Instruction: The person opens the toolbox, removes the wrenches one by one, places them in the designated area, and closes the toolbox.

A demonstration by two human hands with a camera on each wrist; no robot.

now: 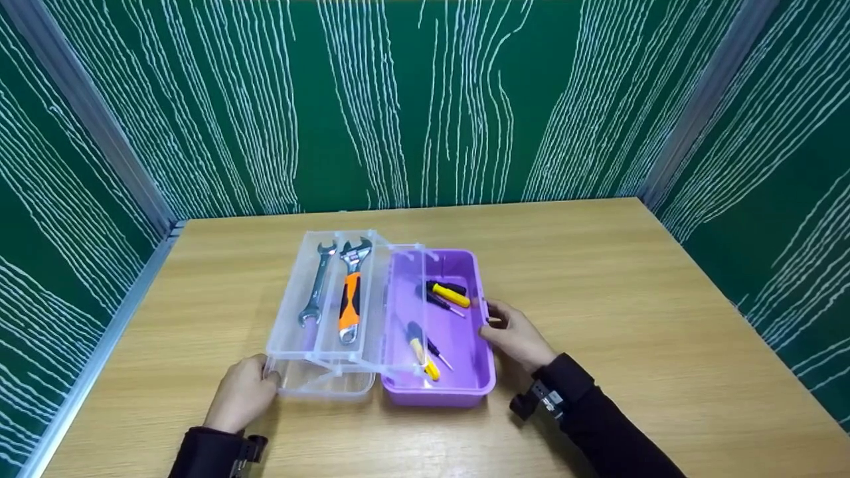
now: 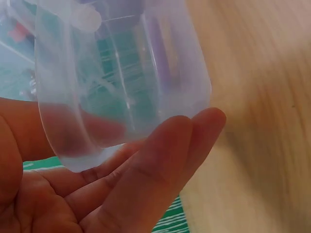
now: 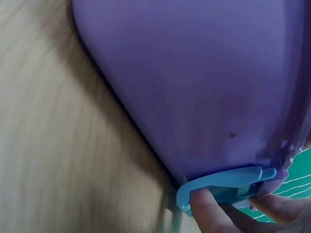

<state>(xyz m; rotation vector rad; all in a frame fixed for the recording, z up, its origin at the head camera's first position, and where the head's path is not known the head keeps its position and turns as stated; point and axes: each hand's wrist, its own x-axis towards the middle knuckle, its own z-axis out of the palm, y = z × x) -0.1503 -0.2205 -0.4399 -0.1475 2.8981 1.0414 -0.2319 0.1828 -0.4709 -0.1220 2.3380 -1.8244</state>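
Observation:
A purple toolbox (image 1: 443,398) stands open, its clear lid (image 1: 325,392) folded out to the left. Above the lid lies a clear tray (image 1: 282,332) holding a double open-ended wrench (image 1: 319,282) and an orange-handled adjustable wrench (image 1: 350,299). My left hand (image 1: 244,392) pinches the lid's near left edge between thumb and fingers, close up in the left wrist view. At the toolbox's right wall, my right hand (image 1: 521,335) grips the side with the thumb at the rim. The right wrist view shows its fingers against a blue latch (image 3: 226,182). Several screwdrivers (image 1: 451,295) lie inside.
The toolbox rests on a wooden table (image 1: 631,318). Green panels with white wavy lines (image 1: 425,99) enclose its back and sides, and grey posts (image 1: 704,106) stand at the corners. Clear hinge arms (image 1: 398,249) link tray and base.

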